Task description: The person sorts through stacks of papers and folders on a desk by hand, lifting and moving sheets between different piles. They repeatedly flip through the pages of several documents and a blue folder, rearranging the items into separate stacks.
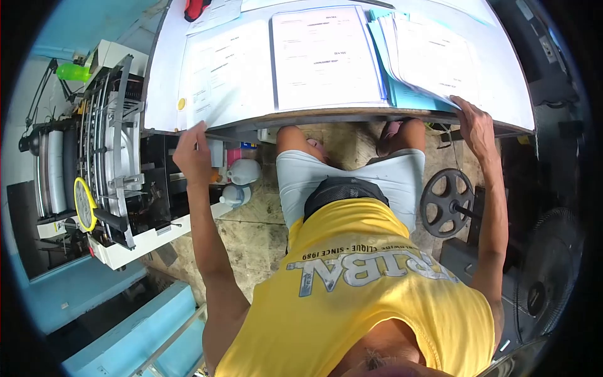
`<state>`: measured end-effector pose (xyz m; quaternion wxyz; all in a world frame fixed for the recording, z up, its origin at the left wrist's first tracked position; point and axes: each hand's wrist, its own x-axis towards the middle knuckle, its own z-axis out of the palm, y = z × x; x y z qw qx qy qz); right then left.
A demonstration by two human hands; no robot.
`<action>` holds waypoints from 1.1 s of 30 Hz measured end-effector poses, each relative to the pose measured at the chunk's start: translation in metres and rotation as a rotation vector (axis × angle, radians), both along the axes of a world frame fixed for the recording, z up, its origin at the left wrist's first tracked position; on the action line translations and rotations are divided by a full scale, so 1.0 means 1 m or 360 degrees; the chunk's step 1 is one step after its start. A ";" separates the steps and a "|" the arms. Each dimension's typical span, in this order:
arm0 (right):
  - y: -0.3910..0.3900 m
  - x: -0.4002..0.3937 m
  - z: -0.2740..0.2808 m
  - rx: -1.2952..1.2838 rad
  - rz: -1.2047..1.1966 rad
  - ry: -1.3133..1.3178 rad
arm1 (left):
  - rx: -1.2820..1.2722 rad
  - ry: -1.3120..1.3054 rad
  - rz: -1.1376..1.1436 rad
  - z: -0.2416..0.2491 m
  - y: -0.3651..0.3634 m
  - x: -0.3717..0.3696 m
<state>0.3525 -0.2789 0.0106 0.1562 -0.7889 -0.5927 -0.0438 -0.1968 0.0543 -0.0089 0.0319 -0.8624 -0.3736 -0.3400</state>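
At the table's left front edge, my left hand (193, 154) is closed in a pinch on the near corner of a thin printed sheet (223, 72), blurred near the fingers. My right hand (477, 129) pinches the near corner of a printed form (427, 53), which bends up over blue-green sheets (418, 95). Between the hands lies a thick, squared stack of printed forms (323, 60), flat on the white table (509, 103) and touched by neither hand.
A red and black object (196, 9) lies at the table's far left, and a yellow disc (181, 103) nearer. Printing machinery (116, 151) with a yellow racket (86, 204) stands left. Plastic jugs (244, 171) are below the table. A black handwheel (447, 202) and fan (543, 283) stand right.
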 end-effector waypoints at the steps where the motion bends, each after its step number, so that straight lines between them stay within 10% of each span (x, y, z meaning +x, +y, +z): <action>1: 0.000 0.002 -0.001 -0.0013 -0.0025 0.0030 | 0.0050 -0.0117 -0.0018 0.012 0.000 0.018; 13: 0.036 0.045 0.003 0.0679 -0.0565 0.0910 | 0.0390 0.0779 -0.0887 0.012 -0.026 0.219; 26: 0.173 -0.024 0.050 0.0770 -0.0360 -0.0038 | 0.0597 0.0615 -0.1032 -0.028 -0.050 0.194; 33: 0.188 -0.128 0.010 0.0204 0.0474 -0.0443 | 0.0627 0.0448 -0.0976 -0.030 -0.051 0.193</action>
